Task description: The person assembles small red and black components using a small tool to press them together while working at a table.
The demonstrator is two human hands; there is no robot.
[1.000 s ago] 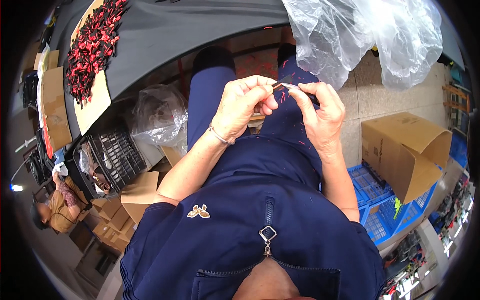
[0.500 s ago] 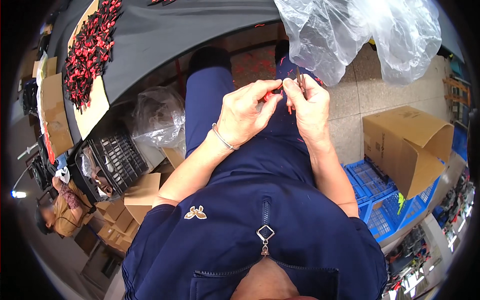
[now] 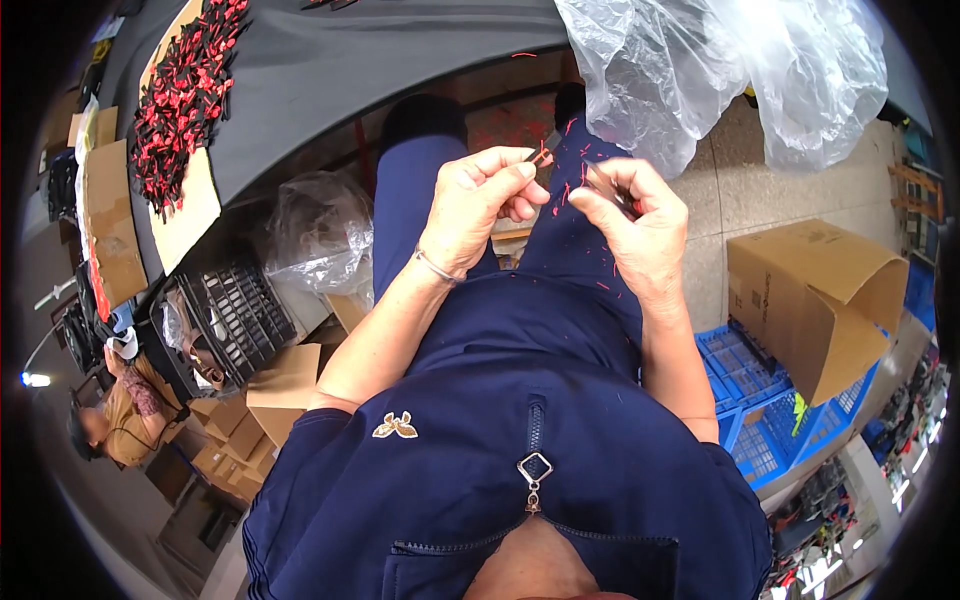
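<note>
My left hand is closed in a pinch on a small black-and-red piece above my lap. Across from it, my right hand is closed around dark thread snips, partly hidden by the fingers and blurred. A gap separates the hands. Red thread scraps are scattered over my dark blue trouser leg between them. Many similar black-and-red pieces lie in a pile on a cardboard sheet at the far left of the black-covered table.
Clear plastic bags hang at the far right and left of my legs. An open carton rests on blue crates at right. A black crate and cartons stand left, near another person.
My hands have drawn apart: the left went slightly left with the black-and-red piece, the right moved right with the snips. The snips have tilted in my fingers.
</note>
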